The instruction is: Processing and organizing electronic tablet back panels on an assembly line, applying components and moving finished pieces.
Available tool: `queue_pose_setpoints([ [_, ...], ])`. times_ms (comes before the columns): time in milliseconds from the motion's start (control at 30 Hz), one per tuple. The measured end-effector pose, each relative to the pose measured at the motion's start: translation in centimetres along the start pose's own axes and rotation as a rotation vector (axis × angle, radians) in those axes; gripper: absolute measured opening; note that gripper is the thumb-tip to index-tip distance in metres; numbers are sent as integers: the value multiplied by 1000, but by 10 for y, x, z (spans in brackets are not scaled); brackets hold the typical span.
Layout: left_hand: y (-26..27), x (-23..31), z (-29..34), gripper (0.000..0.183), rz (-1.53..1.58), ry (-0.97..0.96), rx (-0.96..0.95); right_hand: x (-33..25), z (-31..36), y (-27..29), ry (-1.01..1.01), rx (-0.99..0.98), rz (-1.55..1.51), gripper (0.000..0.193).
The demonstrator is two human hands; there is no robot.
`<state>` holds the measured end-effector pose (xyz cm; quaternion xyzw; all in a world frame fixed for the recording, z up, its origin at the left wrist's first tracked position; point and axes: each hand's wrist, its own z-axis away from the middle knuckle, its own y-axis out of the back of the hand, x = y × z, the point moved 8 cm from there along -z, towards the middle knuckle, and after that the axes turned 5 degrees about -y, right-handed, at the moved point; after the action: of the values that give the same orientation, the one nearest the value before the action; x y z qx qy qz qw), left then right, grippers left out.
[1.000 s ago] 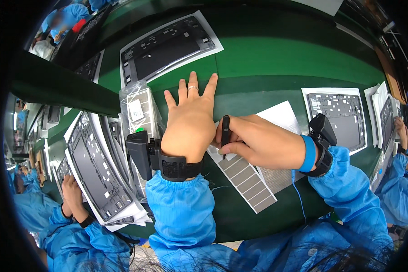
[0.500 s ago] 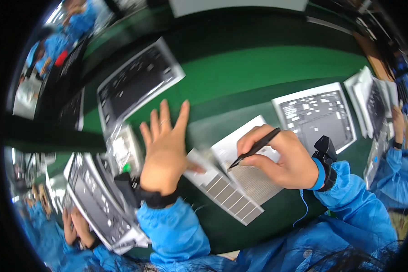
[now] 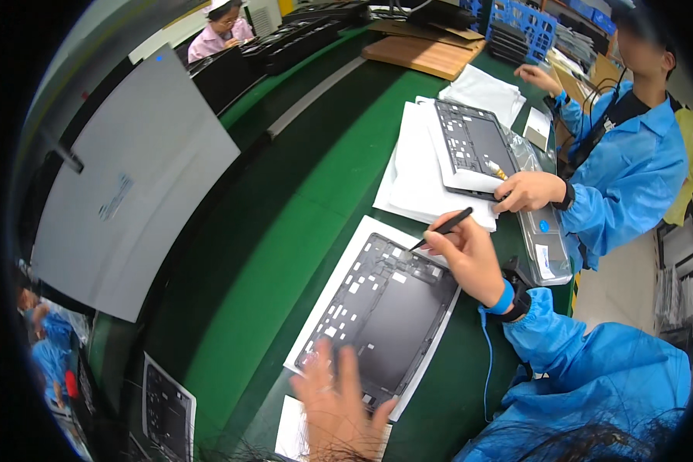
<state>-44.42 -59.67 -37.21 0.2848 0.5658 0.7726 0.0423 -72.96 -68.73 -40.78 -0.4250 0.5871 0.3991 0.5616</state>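
Note:
A thin dark grey tablet-like housing (image 3: 408, 308) with several small white patches lies on a white sheet (image 3: 349, 266), slanted across the bench in front of me. My right hand (image 3: 473, 262) pinches slim black tweezers (image 3: 450, 222), tip pointing down at the housing's upper part; whether it touches cannot be told. Spread and slightly blurred, my left hand (image 3: 337, 408) is over the housing's near left corner with nothing in it. A white card (image 3: 289, 431) shows partly beneath that hand.
A co-worker's hand (image 3: 533, 191) rests at another housing (image 3: 481, 138) on stacked white sheets (image 3: 396, 181). Beside it lies a clear plastic tray (image 3: 543, 266). A large pale panel (image 3: 138, 192) rises at left. Another housing (image 3: 168, 416) lies lower left. A wooden board (image 3: 423, 55) is far back.
My view has swung right. The tweezers have moved from the sticker sheet to the dark housing. My left hand, still spread, is now over the housing's near corner.

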Motion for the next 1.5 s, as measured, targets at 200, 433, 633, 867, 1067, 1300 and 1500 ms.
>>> queue_pose_setpoints([
  [200,-16,79,-88,102,-64,-256,51,5,-14,-5,-33,15,36,17],
  [433,-24,89,-128,85,-98,-170,50,6,-17,-12,39,4,153,18],
  [633,-22,92,-131,85,-143,-167,36,9,-17,-12,67,-7,229,19],
  [867,-17,108,-133,85,-116,-218,49,-8,-15,2,116,41,367,18],
  [1067,-25,89,-132,85,-143,-149,45,10,-16,-21,127,-5,364,19],
  [1300,-22,93,-141,95,-143,-165,172,0,-14,-21,174,-5,385,19],
  [1500,-24,96,-144,101,-247,-122,197,-16,-9,-1,262,146,193,18],
])
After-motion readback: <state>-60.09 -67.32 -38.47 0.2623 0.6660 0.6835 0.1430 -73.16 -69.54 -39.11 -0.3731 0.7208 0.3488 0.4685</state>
